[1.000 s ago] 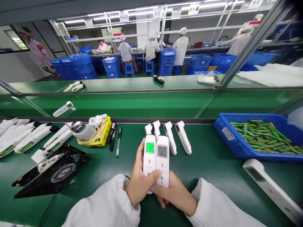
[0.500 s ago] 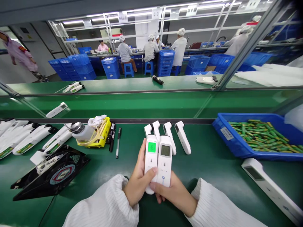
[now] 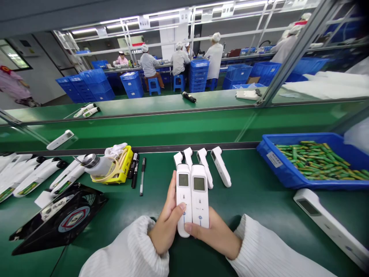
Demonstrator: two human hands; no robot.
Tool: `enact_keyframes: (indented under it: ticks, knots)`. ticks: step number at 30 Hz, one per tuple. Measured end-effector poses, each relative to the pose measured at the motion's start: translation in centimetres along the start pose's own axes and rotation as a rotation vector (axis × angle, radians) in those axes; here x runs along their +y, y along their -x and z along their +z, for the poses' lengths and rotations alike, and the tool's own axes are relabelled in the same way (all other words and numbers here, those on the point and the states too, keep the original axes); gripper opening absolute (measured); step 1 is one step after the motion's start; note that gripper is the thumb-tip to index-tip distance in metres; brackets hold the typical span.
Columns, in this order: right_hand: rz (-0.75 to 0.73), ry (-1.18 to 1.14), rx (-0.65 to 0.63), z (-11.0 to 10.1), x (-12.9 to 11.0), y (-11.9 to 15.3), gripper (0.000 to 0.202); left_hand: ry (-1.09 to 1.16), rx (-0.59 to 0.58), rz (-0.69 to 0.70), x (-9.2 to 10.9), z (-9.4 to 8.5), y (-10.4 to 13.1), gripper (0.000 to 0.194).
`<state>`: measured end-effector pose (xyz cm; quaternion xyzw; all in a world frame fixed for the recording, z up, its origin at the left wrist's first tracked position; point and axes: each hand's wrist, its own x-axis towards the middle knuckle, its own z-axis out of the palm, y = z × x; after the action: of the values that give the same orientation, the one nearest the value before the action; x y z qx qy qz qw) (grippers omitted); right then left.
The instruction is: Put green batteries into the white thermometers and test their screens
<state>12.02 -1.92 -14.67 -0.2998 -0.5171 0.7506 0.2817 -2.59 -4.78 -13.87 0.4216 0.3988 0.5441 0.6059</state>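
Two white infrared thermometers are held upright side by side above the green table. My left hand point(image 3: 165, 226) is closed round the left thermometer point(image 3: 183, 196), its thumb lying on the front near the buttons. Round the lower part of the right thermometer point(image 3: 200, 198), my right hand point(image 3: 215, 232) is closed, with its thumb across the bottom. Both displays look grey and unlit. Just beyond them, several more white thermometers point(image 3: 220, 166) lie on the table, some partly hidden behind the two in my hands.
At right sit a blue bin point(image 3: 272, 175) of green batteries and another thermometer point(image 3: 328, 227). A black fan point(image 3: 62, 225), a yellow basket point(image 3: 127, 165), pens point(image 3: 142, 177) and several opened thermometers point(image 3: 37, 177) occupy the left. A green conveyor point(image 3: 161, 130) runs behind; co-workers sit farther off.
The left thermometer's display was lit green and is now grey. My left thumb has shifted slightly on it. The view has moved a little, and a person at far left has walked further left.
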Motion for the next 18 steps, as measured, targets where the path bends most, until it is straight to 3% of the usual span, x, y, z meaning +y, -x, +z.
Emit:
enact_keyframes:
  ticks: [13, 18]
  knots:
    - [0.013, 0.019, 0.011, 0.01, 0.32, -0.06, 0.031, -0.050, 0.012, 0.043, -0.10, 0.12, 0.01, 0.056]
    - [0.015, 0.005, 0.005, -0.03, 0.31, -0.03, 0.039, -0.057, 0.019, 0.044, -0.08, 0.02, -0.11, 0.057]
